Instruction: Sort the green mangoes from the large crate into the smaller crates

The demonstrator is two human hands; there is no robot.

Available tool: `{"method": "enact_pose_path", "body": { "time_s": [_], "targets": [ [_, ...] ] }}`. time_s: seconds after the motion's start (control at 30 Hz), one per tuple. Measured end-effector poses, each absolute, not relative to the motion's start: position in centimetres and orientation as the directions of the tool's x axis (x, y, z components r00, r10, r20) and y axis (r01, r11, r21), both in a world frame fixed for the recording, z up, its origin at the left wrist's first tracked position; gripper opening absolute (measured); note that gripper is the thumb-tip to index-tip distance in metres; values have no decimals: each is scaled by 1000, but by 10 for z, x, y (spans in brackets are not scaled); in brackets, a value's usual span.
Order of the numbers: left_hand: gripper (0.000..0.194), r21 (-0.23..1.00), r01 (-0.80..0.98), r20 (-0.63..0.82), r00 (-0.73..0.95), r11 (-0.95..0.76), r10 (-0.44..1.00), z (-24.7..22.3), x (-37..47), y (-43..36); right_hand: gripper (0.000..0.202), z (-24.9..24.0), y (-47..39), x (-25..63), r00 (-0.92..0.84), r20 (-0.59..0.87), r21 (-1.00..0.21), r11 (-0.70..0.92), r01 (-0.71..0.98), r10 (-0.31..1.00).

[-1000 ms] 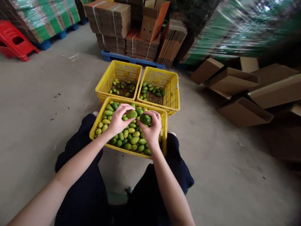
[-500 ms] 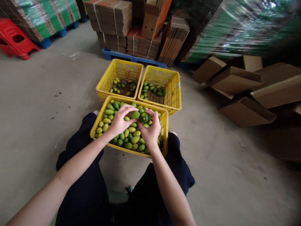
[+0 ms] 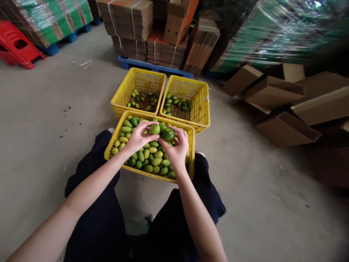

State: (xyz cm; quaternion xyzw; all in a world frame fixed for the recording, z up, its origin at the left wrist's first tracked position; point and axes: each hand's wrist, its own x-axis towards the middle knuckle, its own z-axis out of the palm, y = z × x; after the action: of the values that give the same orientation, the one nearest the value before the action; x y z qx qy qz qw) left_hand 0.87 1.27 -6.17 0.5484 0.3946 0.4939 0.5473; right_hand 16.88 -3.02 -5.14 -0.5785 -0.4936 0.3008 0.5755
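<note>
Left hand [image 3: 137, 137] and right hand [image 3: 177, 147] raised just over the front crate [image 3: 191, 153], close together, thumbs low and fingers curved above. Pinched in the left, between thumb and fingers: a light green fruit [image 3: 155, 129], rounded end toward the wearer. Held much the same way in the right: a dark green fruit [image 3: 167, 134], turned more sideways, just beside the lighter one; touching or slightly apart, hard to tell.

Below the bare forearms, dark trousers [image 3: 92, 178], one leg to either side of the front crate, with pale shoe tips [image 3: 111, 130] showing next to it. Inside that yellow crate, plenty of loose oval fruits [image 3: 156, 161], yellowish to deep green, partly hidden by the hands.

Directly behind, side by side, two more yellow crates: in the rear left crate [image 3: 147, 83], small green fruits in loose groups; in the rear right crate [image 3: 201, 103], green fruits mostly toward its left and middle.

Off to the right on the grey floor [image 3: 245, 189], open cardboard boxes [image 3: 287, 129] tipped at angles. Beyond the crates, a blue pallet [image 3: 156, 68] under strapped cardboard bundles [image 3: 131, 22]. Far left, a red stool [image 3: 20, 45] near a green-and-brown wrapped stack [image 3: 61, 22].
</note>
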Motion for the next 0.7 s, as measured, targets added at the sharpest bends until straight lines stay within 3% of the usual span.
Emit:
{"method": "enact_pose_path", "body": {
  "time_s": [0.07, 0.13, 0.23, 0.33, 0.43, 0.6, 0.7],
  "targets": [
    [42, 950, -250, -130, 229, 187, 965, -59, 5, 16, 40, -50, -27, 174, 290, -13, -996, 14, -91, 957],
    [37, 814, -366, -358, 295, 451, 886, -56, 2, 20, 31, -49, -22, 180, 173, -243, -918, -169, -358, 954],
    [40, 614, -430, -536, 389, 662, 749, -55, 2, 24, 22, -48, -16, 187, -32, -439, -761, -391, -517, 898],
    [37, 572, -426, -554, 428, 700, 714, -58, 5, 23, 21, -47, -14, 187, -185, -502, -668, -515, -538, 845],
    [23, 626, -449, -500, 395, 637, 770, -61, 8, 20, 23, -47, -15, 186, -216, -512, -639, -537, -551, 831],
    [12, 743, -488, -364, 281, 459, 888, -59, 6, 19, 17, -51, -15, 191, -91, -411, -722, -384, -576, 907],
    [19, 758, -473, -340, 302, 449, 891, -53, 4, 18, 22, -50, -16, 192, -58, -322, -766, -296, -571, 945]
  ]
}}
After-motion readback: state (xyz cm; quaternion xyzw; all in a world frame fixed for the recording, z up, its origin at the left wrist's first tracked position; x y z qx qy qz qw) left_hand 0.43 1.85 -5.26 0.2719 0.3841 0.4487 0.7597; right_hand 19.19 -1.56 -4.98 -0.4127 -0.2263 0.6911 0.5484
